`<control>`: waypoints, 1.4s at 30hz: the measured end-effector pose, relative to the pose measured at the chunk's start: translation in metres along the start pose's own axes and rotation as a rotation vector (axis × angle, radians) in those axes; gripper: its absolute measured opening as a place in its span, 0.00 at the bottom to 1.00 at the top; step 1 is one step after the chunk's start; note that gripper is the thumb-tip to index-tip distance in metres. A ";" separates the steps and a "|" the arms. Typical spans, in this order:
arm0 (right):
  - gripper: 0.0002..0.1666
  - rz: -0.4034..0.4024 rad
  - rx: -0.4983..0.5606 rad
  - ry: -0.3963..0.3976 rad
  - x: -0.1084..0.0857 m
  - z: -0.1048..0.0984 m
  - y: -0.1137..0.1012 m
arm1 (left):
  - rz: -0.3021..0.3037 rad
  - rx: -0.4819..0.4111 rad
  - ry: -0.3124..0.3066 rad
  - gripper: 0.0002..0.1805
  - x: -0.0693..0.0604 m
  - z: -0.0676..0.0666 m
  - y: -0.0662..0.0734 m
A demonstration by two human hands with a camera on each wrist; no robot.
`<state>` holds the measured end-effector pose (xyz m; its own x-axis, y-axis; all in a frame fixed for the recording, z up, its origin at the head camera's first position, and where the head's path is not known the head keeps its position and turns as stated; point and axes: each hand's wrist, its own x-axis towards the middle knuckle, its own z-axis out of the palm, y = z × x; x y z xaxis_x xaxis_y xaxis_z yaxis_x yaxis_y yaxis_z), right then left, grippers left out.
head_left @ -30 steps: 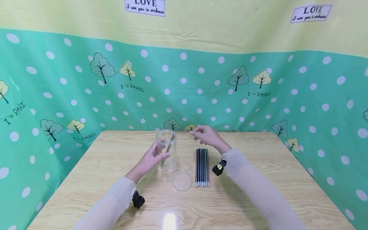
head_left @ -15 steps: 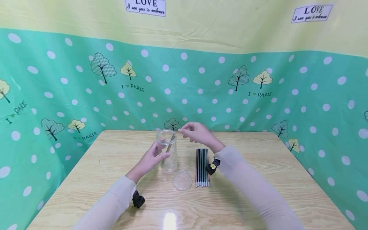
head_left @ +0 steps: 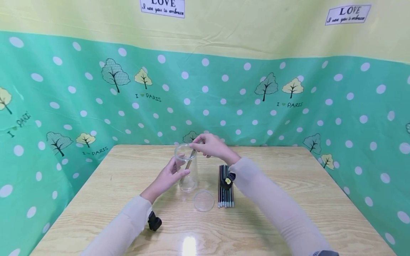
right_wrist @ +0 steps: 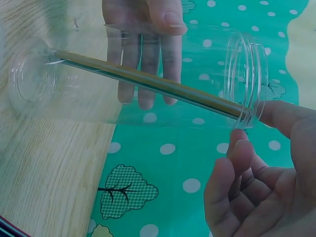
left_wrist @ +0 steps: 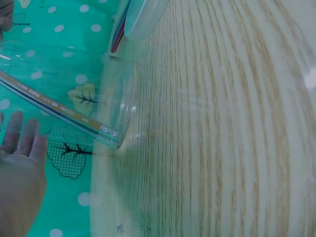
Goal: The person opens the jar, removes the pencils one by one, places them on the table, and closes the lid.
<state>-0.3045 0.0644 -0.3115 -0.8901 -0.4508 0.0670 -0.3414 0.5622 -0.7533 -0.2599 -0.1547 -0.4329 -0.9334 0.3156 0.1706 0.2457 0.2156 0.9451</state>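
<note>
A tall clear jar (head_left: 193, 174) stands on the table. My left hand (head_left: 166, 179) holds it round the side; straight fingers lie behind it and the thumb in front. Two pencils (right_wrist: 148, 81), one gold-brown and one dark, lean inside side by side, metal-banded ends at the bottom. At the jar's mouth, my right hand (head_left: 214, 146) has thumb and forefinger apart beside the rim and the pencils' upper ends. Whether the fingertips touch the pencils is unclear. Its other fingers are loosely bent.
A round clear lid (head_left: 203, 201) lies flat in front of the jar. To its right, several dark pencils (head_left: 221, 199) lie in a neat row, partly beneath the right wrist's camera. A polka-dot cloth (head_left: 205, 89) hangs behind the wooden table (head_left: 121, 185).
My right hand has moved left from above the pencil row to the jar's mouth. The left hand, jar, leaning pencils and lid have stayed in place.
</note>
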 end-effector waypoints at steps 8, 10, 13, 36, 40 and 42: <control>0.18 0.000 0.006 -0.014 0.004 0.004 -0.004 | -0.003 0.008 0.001 0.40 -0.001 0.000 0.000; 0.18 0.009 0.010 -0.023 0.005 0.005 -0.003 | -0.009 0.011 -0.001 0.40 -0.001 0.000 0.000; 0.18 0.019 0.003 -0.032 0.006 0.008 -0.003 | -0.018 0.010 -0.002 0.40 -0.001 0.000 0.000; 0.15 0.040 0.022 -0.032 0.006 0.011 -0.004 | -0.023 0.005 -0.005 0.40 0.000 0.001 -0.001; 0.14 0.040 0.032 -0.032 0.006 0.010 -0.004 | -0.030 0.002 0.001 0.40 0.000 0.001 -0.002; 0.15 0.039 0.037 -0.032 0.006 0.009 -0.004 | -0.032 -0.002 0.000 0.40 0.000 0.001 -0.002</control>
<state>-0.3061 0.0530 -0.3139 -0.8925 -0.4508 0.0165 -0.2944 0.5544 -0.7784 -0.2607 -0.1543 -0.4350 -0.9409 0.3084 0.1404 0.2152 0.2241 0.9505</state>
